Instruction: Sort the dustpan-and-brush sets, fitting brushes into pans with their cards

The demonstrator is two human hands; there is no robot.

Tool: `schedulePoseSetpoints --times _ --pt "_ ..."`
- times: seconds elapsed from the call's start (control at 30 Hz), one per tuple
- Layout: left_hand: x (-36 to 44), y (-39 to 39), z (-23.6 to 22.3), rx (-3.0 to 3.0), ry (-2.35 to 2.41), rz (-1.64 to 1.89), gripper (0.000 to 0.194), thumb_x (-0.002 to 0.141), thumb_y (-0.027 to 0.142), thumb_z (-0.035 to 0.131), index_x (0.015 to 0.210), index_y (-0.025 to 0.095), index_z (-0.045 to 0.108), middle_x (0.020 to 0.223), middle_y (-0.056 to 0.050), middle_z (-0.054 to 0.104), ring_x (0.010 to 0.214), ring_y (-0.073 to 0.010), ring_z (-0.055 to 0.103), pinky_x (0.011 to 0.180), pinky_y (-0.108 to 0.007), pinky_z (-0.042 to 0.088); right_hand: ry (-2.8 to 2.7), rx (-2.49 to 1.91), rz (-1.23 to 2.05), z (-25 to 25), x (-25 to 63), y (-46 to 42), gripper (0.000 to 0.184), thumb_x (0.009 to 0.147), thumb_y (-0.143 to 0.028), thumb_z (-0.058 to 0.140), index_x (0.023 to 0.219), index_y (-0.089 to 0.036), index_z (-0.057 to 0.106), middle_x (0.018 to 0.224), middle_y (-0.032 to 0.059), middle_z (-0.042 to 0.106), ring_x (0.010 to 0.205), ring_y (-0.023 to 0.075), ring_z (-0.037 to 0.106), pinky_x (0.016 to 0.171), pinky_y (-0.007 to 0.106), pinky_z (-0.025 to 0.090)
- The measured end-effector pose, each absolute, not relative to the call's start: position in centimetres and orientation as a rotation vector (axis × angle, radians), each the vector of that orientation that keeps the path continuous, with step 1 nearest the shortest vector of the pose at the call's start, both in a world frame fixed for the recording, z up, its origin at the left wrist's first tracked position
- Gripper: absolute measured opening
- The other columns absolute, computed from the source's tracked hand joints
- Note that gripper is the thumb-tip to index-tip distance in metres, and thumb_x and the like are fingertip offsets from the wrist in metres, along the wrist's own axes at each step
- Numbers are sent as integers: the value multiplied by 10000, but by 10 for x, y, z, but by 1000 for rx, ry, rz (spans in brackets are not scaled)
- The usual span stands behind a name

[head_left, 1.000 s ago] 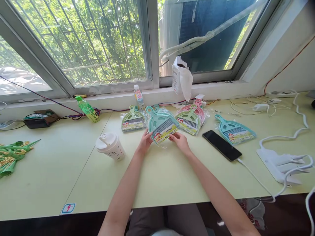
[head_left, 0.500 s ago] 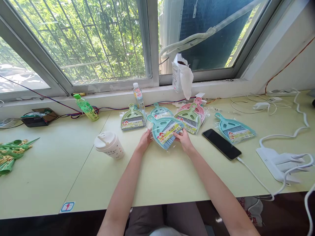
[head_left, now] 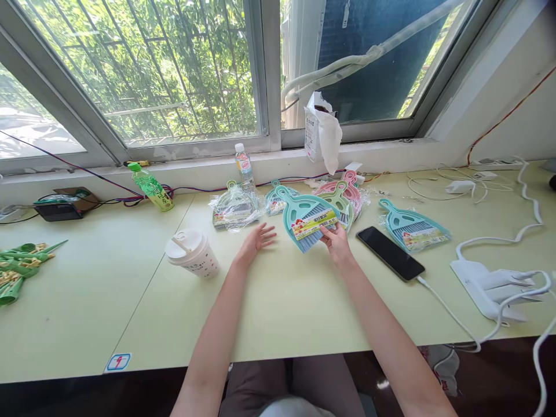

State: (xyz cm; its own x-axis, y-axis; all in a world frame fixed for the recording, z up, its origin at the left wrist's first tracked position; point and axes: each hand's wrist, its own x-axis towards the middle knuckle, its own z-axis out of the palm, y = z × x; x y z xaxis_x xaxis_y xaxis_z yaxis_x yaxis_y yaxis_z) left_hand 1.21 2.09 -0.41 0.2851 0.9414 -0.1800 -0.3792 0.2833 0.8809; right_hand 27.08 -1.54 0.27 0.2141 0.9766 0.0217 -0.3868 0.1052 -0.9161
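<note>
My right hand (head_left: pixel 337 244) grips the lower right edge of a turquoise dustpan-and-brush set (head_left: pixel 306 204) with a yellow printed label. The set is tilted, its handle pointing up and left, and no wrapping shows on it. My left hand (head_left: pixel 254 243) is apart from it, fingers spread, with nothing in them. Beyond that hand, a crumpled clear plastic bag (head_left: pixel 240 207) lies over a green dustpan set (head_left: pixel 229 196). Behind the held set are another turquoise set (head_left: pixel 274 202), a green one (head_left: pixel 346 202) and a pink one (head_left: pixel 355 196), partly covered.
A lidded paper cup (head_left: pixel 194 258) stands left of my left hand. To the right lie a phone (head_left: pixel 390 253) on a cable, a wrapped turquoise dustpan set (head_left: pixel 406 223) and a white power strip (head_left: pixel 482 289). Bottles (head_left: pixel 243 162) and a tissue pack (head_left: pixel 319 133) are near the window.
The turquoise dustpan set has come out of its clear bag and shifted slightly up and right in my right hand. My left hand has let go; the bag now lies on the green set.
</note>
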Motion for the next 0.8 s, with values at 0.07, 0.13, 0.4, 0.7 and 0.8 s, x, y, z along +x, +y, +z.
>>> schedulePoseSetpoints --times 0.07,0.13,0.4,0.7,0.8 --pt "22 15 -4 959 758 861 444 860 467 506 1194 179 553 1211 -143 607 1040 -255 615 870 -391 498 -829 -955 1194 5 264 -19 587 628 -373 755 1141 -264 492 1041 34 667 957 224 643 795 400 571" --pt "31 10 -6 999 720 797 436 850 496 514 1131 174 595 1140 -134 644 1034 -262 614 870 -397 495 -886 -952 1251 7 257 -22 561 642 -374 746 1136 -266 502 1047 38 669 954 226 644 794 409 571" --pt "36 15 -16 808 1195 1455 316 827 427 576 1031 189 614 1065 -64 643 1133 -254 540 940 -337 432 -1217 -1276 1349 -9 260 -15 258 652 -241 694 895 -180 631 897 57 673 849 226 652 780 436 563" --pt "40 -14 0 1229 1332 1615 453 875 529 447 1210 235 528 1004 -55 626 1085 -262 527 847 -303 413 -1626 -1452 49 16 245 -38 533 876 -383 481 1367 -217 359 1363 133 388 1293 297 341 1031 489 359" --pt "58 -37 2 1495 1339 1381 532 854 561 455 1255 215 505 1023 -92 627 1031 -287 537 854 -331 395 -1743 -1296 89 19 232 -45 429 886 -395 463 1291 -255 437 1229 107 485 1191 272 431 1011 466 370"
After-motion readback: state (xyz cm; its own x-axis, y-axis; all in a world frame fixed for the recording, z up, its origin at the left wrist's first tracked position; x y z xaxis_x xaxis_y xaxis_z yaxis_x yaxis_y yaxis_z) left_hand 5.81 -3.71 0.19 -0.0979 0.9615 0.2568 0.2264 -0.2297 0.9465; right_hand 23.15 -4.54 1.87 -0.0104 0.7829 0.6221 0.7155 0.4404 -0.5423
